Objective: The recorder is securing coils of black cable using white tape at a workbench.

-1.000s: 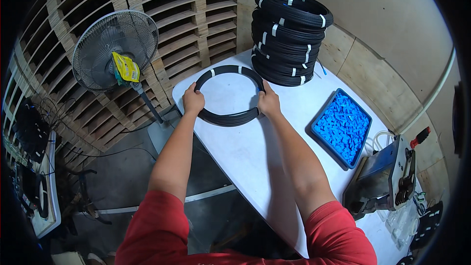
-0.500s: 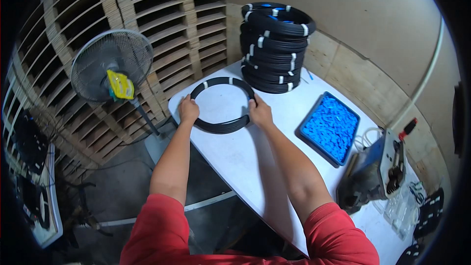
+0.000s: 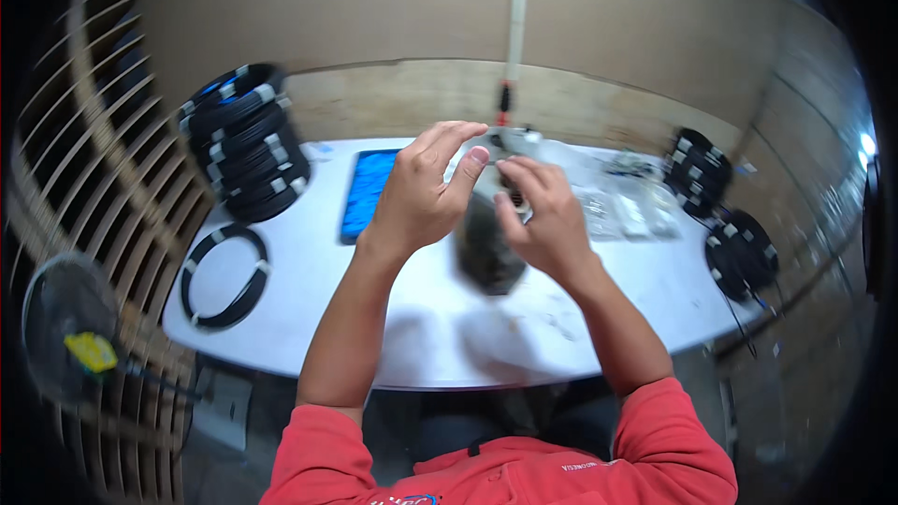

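My left hand [image 3: 424, 184] is raised over the middle of the table, its fingers stretched forward and the thumb apart. Facing it, my right hand [image 3: 550, 223] has loosely bent fingers and holds nothing. Both are open, with a gap between them. Behind and below them stands a dark metal bench machine [image 3: 488, 257], partly covered by the hands and smeared by motion. On the table's left end lies a flat black coil [image 3: 194, 292] bound with white bands, away from both hands.
Tied black coils rise in a tall stack [image 3: 257, 154] at the back left. Beside it is a tray of small blue pieces [image 3: 369, 194]. Clear plastic bags [image 3: 631, 210] and black bundles [image 3: 741, 255] lie right. A fan [image 3: 70, 332] stands left of the white table [image 3: 309, 337].
My hands have let go of the black coil, which stays on the table. They have moved right, to the machine, and the view has turned right with them.
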Tool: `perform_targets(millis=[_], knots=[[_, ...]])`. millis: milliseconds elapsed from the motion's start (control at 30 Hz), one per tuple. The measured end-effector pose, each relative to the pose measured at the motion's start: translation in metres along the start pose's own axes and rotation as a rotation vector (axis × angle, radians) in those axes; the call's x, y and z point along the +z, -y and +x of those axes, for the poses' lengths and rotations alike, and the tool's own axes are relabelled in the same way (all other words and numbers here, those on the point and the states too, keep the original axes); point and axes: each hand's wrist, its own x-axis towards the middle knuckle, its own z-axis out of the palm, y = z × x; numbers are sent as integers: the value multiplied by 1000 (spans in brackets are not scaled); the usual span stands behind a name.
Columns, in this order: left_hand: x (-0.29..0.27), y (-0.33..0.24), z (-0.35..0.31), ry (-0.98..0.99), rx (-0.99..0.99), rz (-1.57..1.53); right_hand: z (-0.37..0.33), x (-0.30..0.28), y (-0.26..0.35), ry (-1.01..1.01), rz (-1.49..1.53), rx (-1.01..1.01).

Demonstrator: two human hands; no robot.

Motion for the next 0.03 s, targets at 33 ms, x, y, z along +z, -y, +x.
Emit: perform_targets(millis=[33], knots=[[22,-13,9,39,67,-35,-15,-31,-29,-24,-128,-2]])
